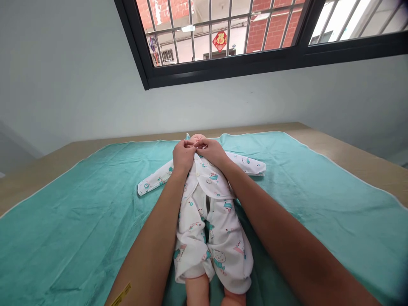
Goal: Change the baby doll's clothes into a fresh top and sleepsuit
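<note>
Doll's head mostly behind the fingers; 2 feet beyond bottom edge.

We face a plain pale grey wall. High in it we see a black-framed window with thin grey metal bars; daylight comes through it, and beyond stand a red brick wall and a red hanging ornament. Below runs a light wooden tabletop, set against the wall.

Bare left forearm, yellow sticker.
</note>
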Motion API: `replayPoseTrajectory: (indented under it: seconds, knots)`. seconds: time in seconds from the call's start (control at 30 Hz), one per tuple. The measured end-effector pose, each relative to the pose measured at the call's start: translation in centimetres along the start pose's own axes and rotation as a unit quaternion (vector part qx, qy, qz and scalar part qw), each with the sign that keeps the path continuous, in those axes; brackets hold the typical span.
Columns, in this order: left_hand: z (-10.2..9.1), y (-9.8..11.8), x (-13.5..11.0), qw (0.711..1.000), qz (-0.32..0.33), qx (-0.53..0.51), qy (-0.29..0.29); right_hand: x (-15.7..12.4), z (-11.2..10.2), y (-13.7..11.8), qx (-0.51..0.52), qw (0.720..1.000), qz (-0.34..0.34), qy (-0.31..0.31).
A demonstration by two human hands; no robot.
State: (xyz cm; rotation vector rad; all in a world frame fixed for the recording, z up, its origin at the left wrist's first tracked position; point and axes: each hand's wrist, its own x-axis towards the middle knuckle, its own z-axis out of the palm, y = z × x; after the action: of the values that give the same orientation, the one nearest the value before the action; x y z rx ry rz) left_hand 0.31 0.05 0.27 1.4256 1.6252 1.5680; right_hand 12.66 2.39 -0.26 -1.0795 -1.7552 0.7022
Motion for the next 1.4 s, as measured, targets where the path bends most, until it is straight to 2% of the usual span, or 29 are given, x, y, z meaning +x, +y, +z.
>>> replayPoseTrajectory:
  seconds: [0.2,0.47,0.57,0.8,1.07,1.17,1.23,1.33,1.4]
  knots:
    - [0.0,0.1,-0.2,0.985,-0.071,-0.157,-0.019,-0.1,-0.2,-0.3,0.019,1.0,-0.004,-0.006]
    - [-1.1,0.3,0.0,0.959,-0.134,-0.233,-0.091,-0.3,-1.0,0.2,0.063,0.998,-0.008,-0.024]
    - [-1.4,0.2,0.0,0.954,-0.139,-0.247,-0.101,-0.5,-1.1,0.2,0.071,0.997,-0.011,-0.027]
    - [-1.3,0.4,-0.3,0.949,-0.139,-0.269,-0.089,-0.5,-0.9,0.2,0.063,0.998,0.014,-0.012]
    - [-1.2,0.1,-0.2,0.948,-0.134,-0.276,-0.083,-0.4,-0.9,0.6,0.089,0.996,-0.001,-0.013]
    - [-1.1,0.0,0.0,0.948,-0.119,-0.289,-0.057,-0.4,-0.8,0.7,0.076,0.997,-0.001,-0.019]
    - [-0.9,0.0,0.0,0.947,-0.102,-0.299,-0.063,-0.5,-0.8,0.8,0.066,0.998,-0.002,-0.022]
    - [-0.7,0.2,0.0,0.96,-0.085,-0.251,-0.09,-0.6,-0.7,0.7,0.061,0.998,-0.01,-0.03]
    - [-0.6,0.2,0.0,0.977,-0.088,-0.182,-0.061,-0.6,-0.8,0.5,0.049,0.998,-0.004,-0.03]
